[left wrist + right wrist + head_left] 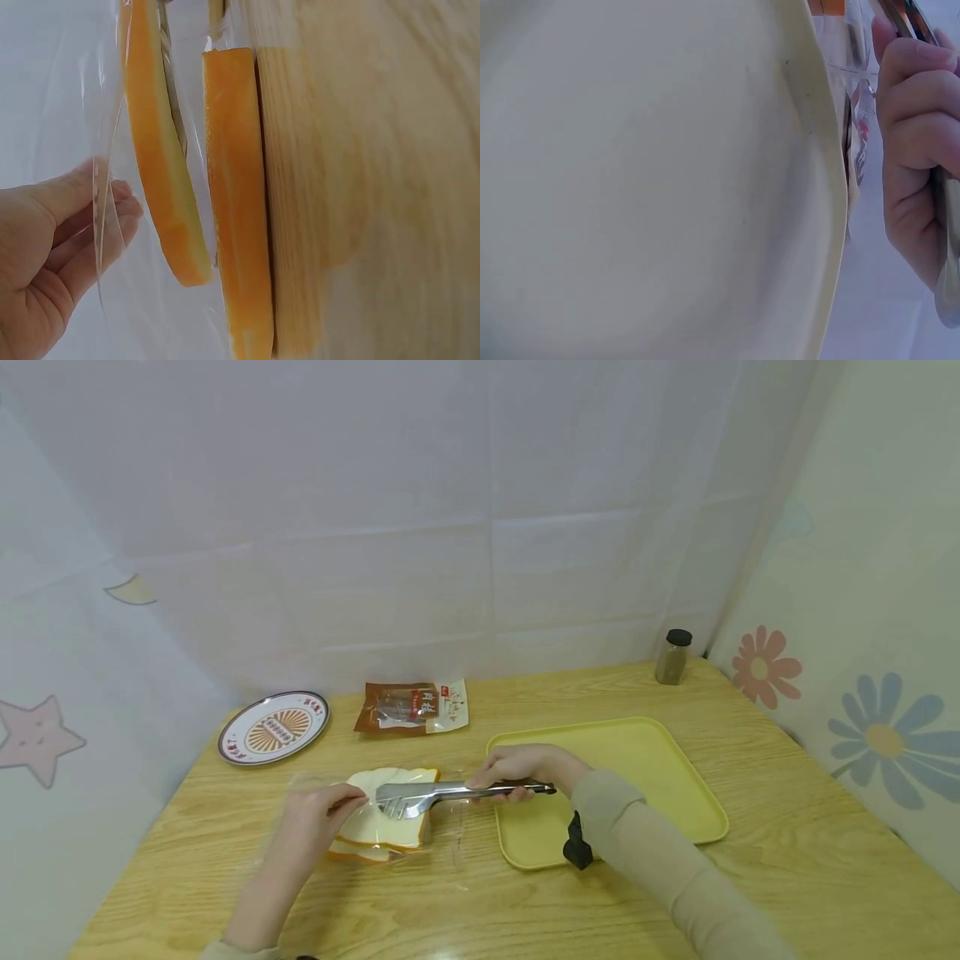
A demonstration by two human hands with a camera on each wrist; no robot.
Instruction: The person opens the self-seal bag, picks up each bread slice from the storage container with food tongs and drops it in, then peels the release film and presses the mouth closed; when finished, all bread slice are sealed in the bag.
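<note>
Left hand [318,814] pinches the clear bag [101,75], right hand [517,768] grips the tongs [435,792], their head over the upper bread slice [382,828], left of the yellow tray [660,777], a lower slice [236,187] beneath. Tricky: slack in that bag could snag the tongs and drag both slices.

Booth [847,593] with sheet walls [480,527], wooden table [375,914]

Wood-grain table [420,914]. On it: plate [274,728], back left; brown-and-white packet [411,707] near back edge; dark-lidded jar [672,660] upright, back right; yellow tray [637,764]; bread [393,827] in clear bag [447,822], left of tray.
</note>
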